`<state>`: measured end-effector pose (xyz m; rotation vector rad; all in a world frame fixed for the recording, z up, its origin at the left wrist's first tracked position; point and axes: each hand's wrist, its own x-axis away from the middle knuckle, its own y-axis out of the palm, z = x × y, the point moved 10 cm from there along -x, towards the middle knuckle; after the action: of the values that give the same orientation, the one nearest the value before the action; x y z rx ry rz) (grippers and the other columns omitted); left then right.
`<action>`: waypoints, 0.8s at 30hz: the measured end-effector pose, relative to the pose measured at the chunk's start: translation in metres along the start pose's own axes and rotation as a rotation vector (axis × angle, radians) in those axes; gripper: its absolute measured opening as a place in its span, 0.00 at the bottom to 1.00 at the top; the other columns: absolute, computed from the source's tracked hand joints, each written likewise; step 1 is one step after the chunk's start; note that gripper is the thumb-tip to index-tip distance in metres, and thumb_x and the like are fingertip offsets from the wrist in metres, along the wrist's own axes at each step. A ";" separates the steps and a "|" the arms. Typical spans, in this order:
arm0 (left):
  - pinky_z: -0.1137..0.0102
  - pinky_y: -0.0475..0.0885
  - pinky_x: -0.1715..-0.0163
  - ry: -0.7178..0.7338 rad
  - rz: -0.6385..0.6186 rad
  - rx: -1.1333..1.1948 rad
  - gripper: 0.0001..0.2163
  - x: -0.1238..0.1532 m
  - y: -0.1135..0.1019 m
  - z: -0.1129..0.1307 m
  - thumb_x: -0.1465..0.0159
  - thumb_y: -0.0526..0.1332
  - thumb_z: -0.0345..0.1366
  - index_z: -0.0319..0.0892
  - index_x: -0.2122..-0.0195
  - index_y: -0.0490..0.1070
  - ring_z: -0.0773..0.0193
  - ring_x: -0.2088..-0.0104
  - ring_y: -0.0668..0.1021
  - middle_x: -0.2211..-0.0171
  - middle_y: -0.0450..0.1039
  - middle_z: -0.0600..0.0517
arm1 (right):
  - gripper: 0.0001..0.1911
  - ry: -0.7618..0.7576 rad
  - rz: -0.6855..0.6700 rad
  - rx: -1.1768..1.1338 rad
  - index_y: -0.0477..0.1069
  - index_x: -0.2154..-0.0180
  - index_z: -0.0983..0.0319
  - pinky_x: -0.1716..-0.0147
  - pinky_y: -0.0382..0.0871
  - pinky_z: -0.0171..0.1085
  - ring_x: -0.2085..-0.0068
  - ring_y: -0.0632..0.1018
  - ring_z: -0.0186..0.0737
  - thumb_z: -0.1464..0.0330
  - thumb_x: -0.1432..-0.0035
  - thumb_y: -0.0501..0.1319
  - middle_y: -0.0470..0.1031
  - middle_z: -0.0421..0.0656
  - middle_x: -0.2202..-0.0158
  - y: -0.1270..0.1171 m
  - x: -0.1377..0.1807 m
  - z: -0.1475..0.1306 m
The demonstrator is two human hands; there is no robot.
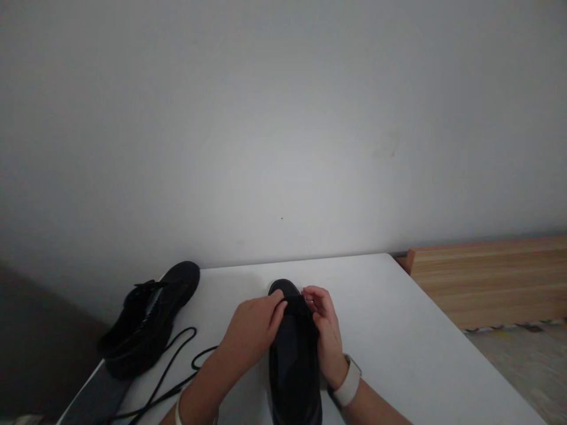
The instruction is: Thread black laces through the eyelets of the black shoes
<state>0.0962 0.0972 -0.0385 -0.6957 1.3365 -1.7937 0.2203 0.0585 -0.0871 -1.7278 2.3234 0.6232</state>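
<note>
A black shoe (295, 366) lies on the white table with its toe pointing toward the wall and its opening toward me. My left hand (254, 324) comes over its left side, thumb and fingers pinched at the front edge of the opening, by the tongue. Curled against the right side of the same shoe is my right hand (325, 330), its fingertips near the upper; exactly what they grip is partly hidden. A second black shoe (150, 319) rests at the table's left edge, toe toward the wall.
Loose black cord (166, 372) loops over the white table (390, 342) between the second shoe and my left forearm. Behind the table rises a plain grey wall (283, 147). A wooden board (491, 280) stands to the right, with floor below it.
</note>
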 end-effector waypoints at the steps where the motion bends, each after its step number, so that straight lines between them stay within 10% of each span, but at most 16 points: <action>1: 0.66 0.67 0.66 -0.032 0.022 0.013 0.12 -0.003 -0.001 -0.004 0.28 0.49 0.37 0.44 0.58 0.72 0.52 0.65 0.81 0.66 0.80 0.47 | 0.16 -0.002 0.009 -0.002 0.66 0.49 0.57 0.49 0.66 0.44 0.49 0.71 0.45 0.67 0.38 0.52 0.71 0.45 0.51 0.000 0.000 0.000; 24: 0.71 0.64 0.74 -0.313 0.285 1.061 0.17 -0.036 0.060 -0.081 0.49 0.65 0.51 0.41 0.78 0.69 0.64 0.76 0.70 0.80 0.67 0.55 | 0.17 -0.047 0.033 -0.032 0.63 0.47 0.55 0.44 0.63 0.48 0.44 0.68 0.46 0.70 0.36 0.49 0.65 0.44 0.47 -0.001 0.001 0.001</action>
<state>0.0674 0.1608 -0.1194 -0.1556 0.1537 -1.7451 0.2208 0.0573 -0.0884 -1.6727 2.3273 0.7029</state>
